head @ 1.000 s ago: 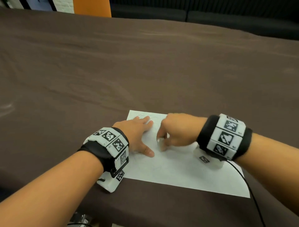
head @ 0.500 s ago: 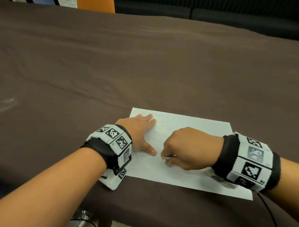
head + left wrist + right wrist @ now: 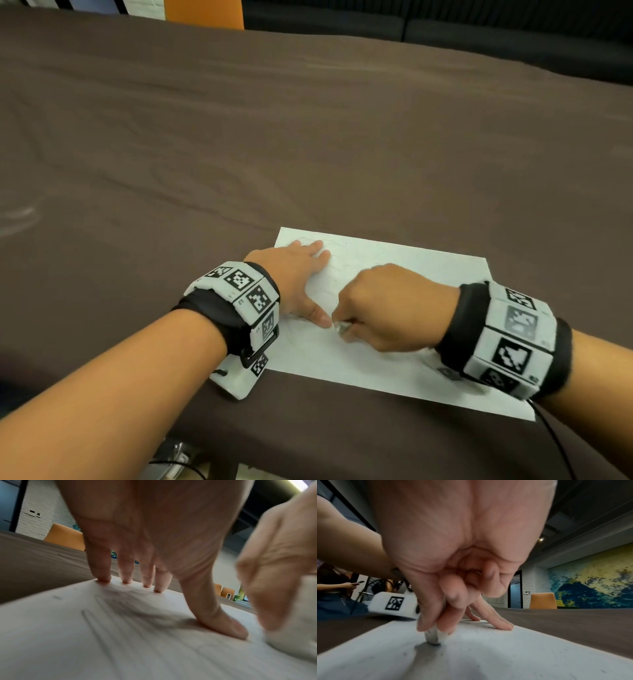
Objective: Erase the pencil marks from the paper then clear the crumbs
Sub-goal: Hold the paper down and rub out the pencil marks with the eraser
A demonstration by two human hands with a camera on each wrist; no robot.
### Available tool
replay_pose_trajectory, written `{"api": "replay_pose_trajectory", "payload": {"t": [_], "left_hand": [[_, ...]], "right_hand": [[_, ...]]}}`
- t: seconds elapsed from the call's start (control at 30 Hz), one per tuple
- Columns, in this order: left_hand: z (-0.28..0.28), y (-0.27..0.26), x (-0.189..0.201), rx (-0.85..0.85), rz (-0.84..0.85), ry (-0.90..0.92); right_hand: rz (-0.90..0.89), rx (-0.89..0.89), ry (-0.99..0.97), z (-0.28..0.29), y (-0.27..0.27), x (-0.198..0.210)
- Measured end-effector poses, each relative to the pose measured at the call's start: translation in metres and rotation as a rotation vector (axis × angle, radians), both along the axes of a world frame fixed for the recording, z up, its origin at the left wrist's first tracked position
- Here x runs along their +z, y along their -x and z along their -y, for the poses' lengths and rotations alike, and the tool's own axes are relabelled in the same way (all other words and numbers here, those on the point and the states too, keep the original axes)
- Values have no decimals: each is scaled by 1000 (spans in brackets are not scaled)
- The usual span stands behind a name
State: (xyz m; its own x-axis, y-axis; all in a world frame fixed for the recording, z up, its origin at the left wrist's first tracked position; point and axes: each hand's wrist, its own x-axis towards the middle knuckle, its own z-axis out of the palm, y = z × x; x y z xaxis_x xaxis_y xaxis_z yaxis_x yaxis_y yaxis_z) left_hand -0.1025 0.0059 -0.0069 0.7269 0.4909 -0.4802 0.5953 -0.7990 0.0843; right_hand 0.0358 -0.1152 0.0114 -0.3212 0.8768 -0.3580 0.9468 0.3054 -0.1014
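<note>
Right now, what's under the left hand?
The left hand lies flat on the paper, fingertips and thumb pressing it; faint pencil marks show beneath the palm. The table under the sheet is covered.

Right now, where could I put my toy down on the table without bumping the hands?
Beyond the paper the brown table is bare up to the orange chair. Left of the left hand is bare too. The paper's near left is crowded: the left hand presses it, and the right hand rubs the eraser there.
</note>
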Motion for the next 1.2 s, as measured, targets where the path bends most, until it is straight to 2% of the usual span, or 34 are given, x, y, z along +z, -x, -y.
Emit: {"api": "replay_pose_trajectory", "payload": {"t": [0.1,0.27,0.37,0.47,0.7,0.93,1.07,1.2], "left_hand": [[1,-1,1,-2,-8,-12],[0,-1,1,7,-8,-2],[-1,0,1,12,-8,-1],[-2,0,-1,16,-8,5],[2,-1,2,12,-25,-8],[3,-1,5,22,-38,5],[2,0,3,16,-36,3],[1,0,2,8,-37,4]], "right_hand": [[-41,30,57,2,-3,3],[30,-148,-44,-37,-19,4],[41,-195,-76,-47,-23,4],[-8,-153,-59,-30,-18,-2],[-146,-19,178,15,-3,8],[-163,-305,72,-29,-34,4],[-192,-236,53,-7,-23,-2],[-225,-114,223,23,-5,5]]}}
